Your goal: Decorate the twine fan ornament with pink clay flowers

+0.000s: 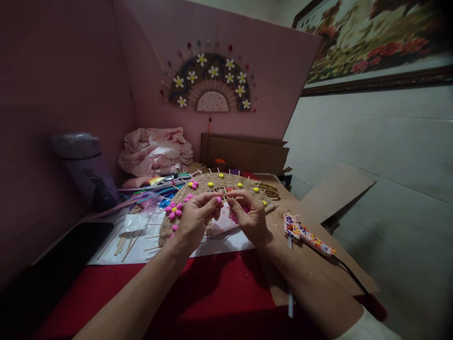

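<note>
Pinched between the fingers of my left hand (200,215) is a small pink clay piece (219,200). My right hand (249,215) is closed close beside it, thumb and forefinger pressed together; whatever it holds is hidden. Both hands are raised over a fan-shaped craft piece (203,182) wound with brown twine, with thin sticks poking out along its outer edge. Pink flowers (173,210) with yellow centres sit on its left part, and yellow dots (239,185) run along the rest. Part of a pink mass (235,218) shows behind my right hand.
On the right, a flower-patterned glue gun (307,236) with a glue stick and cable lies on cardboard (339,264). Loose sticks (122,243) and a plastic bag (133,223) lie at left, near a dark phone-like slab (74,250). A finished fan (213,72) hangs behind.
</note>
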### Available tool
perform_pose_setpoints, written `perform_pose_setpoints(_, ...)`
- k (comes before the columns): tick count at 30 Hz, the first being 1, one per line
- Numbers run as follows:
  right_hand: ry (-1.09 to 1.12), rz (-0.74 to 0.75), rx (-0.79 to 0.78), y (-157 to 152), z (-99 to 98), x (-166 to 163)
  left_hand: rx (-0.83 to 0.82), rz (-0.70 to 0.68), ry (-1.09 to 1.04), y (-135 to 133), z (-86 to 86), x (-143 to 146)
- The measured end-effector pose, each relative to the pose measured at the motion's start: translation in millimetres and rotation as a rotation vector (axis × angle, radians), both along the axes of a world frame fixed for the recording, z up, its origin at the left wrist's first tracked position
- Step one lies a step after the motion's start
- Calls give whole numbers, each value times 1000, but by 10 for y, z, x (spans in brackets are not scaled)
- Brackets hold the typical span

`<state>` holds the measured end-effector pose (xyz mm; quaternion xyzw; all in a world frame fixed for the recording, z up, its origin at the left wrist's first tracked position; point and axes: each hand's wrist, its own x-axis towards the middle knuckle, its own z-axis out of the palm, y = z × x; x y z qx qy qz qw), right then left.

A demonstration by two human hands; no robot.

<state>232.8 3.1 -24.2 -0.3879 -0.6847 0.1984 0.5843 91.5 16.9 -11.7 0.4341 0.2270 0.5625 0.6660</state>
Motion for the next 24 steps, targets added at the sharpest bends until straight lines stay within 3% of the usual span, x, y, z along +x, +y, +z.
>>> perform_pose_setpoints(17,-93,19,132,7,-33,-11,-16,-50,88,7,-45,-23)
perform_pose_setpoints(24,-4,-73,141,7,-29,-13,-159,-133,-22,21,-50,-18)
